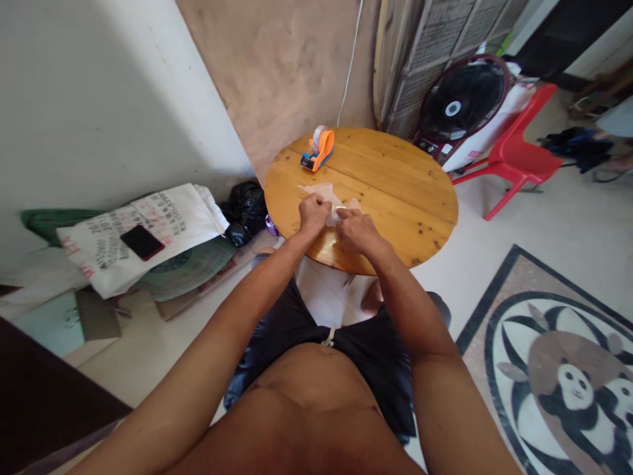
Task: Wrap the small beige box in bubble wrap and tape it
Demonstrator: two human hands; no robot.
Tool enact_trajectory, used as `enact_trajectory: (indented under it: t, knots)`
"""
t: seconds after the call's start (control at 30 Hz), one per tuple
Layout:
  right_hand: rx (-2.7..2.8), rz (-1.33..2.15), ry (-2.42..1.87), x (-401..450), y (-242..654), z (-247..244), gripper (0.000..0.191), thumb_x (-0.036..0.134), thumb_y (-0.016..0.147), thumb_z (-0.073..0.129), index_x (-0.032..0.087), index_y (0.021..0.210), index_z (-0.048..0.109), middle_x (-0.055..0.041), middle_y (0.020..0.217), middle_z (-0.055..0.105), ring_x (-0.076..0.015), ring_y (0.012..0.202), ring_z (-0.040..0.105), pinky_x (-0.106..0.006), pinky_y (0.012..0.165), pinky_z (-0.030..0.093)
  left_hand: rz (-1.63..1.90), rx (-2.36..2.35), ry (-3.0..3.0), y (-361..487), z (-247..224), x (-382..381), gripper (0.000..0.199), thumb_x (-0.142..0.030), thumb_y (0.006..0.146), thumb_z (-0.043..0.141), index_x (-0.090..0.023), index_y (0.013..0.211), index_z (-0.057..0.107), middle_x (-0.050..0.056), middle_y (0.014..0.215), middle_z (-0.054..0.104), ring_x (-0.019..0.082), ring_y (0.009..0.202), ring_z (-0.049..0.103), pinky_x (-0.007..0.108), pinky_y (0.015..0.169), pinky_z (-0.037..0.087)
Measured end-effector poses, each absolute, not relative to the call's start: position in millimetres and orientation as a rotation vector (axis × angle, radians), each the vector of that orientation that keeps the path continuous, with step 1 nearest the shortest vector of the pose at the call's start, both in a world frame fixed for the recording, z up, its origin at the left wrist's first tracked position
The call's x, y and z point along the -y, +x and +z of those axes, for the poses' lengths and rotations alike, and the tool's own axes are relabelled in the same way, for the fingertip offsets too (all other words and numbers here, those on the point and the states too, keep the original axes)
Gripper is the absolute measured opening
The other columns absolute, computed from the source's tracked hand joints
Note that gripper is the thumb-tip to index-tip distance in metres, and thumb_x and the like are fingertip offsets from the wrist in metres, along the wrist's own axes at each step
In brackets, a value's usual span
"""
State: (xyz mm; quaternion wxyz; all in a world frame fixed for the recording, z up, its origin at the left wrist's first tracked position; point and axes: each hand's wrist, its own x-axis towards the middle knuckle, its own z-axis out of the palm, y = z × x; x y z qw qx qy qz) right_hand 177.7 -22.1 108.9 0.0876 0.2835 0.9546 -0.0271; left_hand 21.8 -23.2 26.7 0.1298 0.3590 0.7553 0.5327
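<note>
On the round wooden table [400, 178] lies a thin, pale, see-through sheet [324, 191], perhaps plastic film or a bag; its exact kind is unclear. My left hand [314, 213] is closed in a fist on the sheet's near left part, fingers curled around its edge. My right hand [357, 229] is close beside it on the right, fingers bent and pinching the same sheet. A small whitish bit shows between the two hands. Beyond them, near the table's far left edge, stands an orange and blue tape dispenser [324, 148] with a roll of clear tape.
A red plastic chair [527, 155] and a round dark fan [462, 99] stand at the right. To the left, a phone [142, 242] rests on a white printed sack [119, 264], with black bags [247, 204] beside the table. A panda design [576, 389] marks the floor.
</note>
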Motion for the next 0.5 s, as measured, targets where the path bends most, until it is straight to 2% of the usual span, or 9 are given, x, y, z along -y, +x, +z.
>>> enact_trajectory:
  t: [0.13, 0.23, 0.37, 0.5]
  knots:
    - [-2.853, -0.062, 0.834, 21.5, 176.8, 105.6, 0.036, 0.022, 0.093, 0.052, 0.016, 0.12, 0.075, -0.0181, 0.149, 0.056, -0.0389, 0.129, 0.053, -0.052, 0.1, 0.052, 1.513, -2.2, 1.245, 31.6, 33.4, 25.1, 0.02, -0.016, 0.077, 0.068, -0.02, 0.063, 0.055, 0.0, 0.072, 0.063, 0.017, 0.075, 0.057, 0.031, 0.081, 0.049]
    - [-2.849, -0.081, 0.842, 20.8, 177.3, 104.8, 0.038, 0.02, 0.093, 0.051, 0.015, 0.123, 0.074, -0.0194, 0.147, 0.057, -0.0398, 0.13, 0.052, -0.055, 0.1, 0.052, 1.463, -2.129, 1.439, 36.3, 33.9, 32.2, 0.014, -0.022, 0.083, 0.066, -0.02, 0.069, 0.063, 0.004, 0.082, 0.071, 0.018, 0.082, 0.063, 0.033, 0.086, 0.052]
    - [-2.848, -0.155, 0.842, 18.8, 180.8, 105.7, 0.032, 0.019, 0.092, 0.055, 0.018, 0.115, 0.077, -0.0169, 0.15, 0.056, -0.0398, 0.134, 0.05, -0.051, 0.102, 0.051, 1.432, -1.964, 1.678, 32.3, 32.2, 44.4, 0.03, -0.032, 0.097, 0.051, -0.019, 0.076, 0.069, 0.008, 0.087, 0.074, 0.019, 0.088, 0.067, 0.034, 0.09, 0.054]
    - [-2.904, -0.258, 0.805, 13.8, 186.4, 100.4, 0.021, 0.023, 0.086, 0.066, 0.02, 0.101, 0.08, -0.0133, 0.146, 0.058, -0.0378, 0.131, 0.054, -0.046, 0.104, 0.051, 1.429, -1.803, 1.803, 21.3, 25.9, 52.2, 0.036, -0.029, 0.099, 0.042, -0.017, 0.091, 0.074, 0.011, 0.105, 0.078, 0.021, 0.105, 0.07, 0.037, 0.101, 0.054]
